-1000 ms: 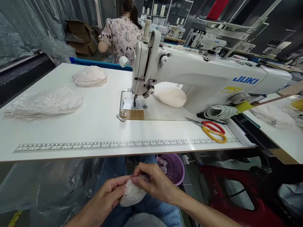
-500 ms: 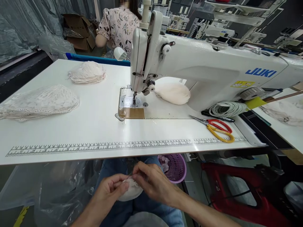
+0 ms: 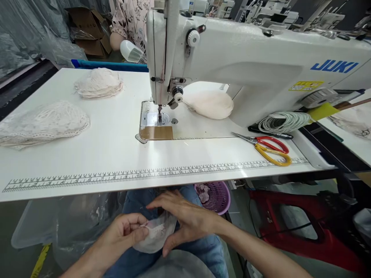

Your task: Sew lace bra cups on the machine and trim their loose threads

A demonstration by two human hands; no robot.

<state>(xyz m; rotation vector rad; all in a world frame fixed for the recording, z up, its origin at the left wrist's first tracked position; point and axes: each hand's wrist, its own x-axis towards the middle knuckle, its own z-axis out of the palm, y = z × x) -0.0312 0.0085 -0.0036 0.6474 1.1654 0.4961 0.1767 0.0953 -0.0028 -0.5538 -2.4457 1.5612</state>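
Note:
Over my lap, my left hand (image 3: 129,231) pinches the edge of a thin, pale cup-shaped fabric piece (image 3: 156,235) between thumb and fingers. My right hand (image 3: 182,218) arches around the other side of that piece, thumb and fingers spread apart. Whether its palm touches the cloth I cannot tell. Above both hands is the white table with a JUKI sewing machine (image 3: 249,58). A smooth cream fabric piece (image 3: 210,104) lies under the machine's arm, to the right of the needle.
Two stacks of pale lace pieces, one nearer (image 3: 46,123) and one farther (image 3: 98,83), lie on the table's left. Scissors (image 3: 269,148) and coiled cord (image 3: 284,122) lie at right. A purple basket (image 3: 217,197) stands below the table edge. Another person (image 3: 130,21) is behind the table.
My right hand has let go of the fabric's edge and opened its fingers around it. My left hand keeps its pinch, and the piece now shows more of its surface. The view has shifted slightly.

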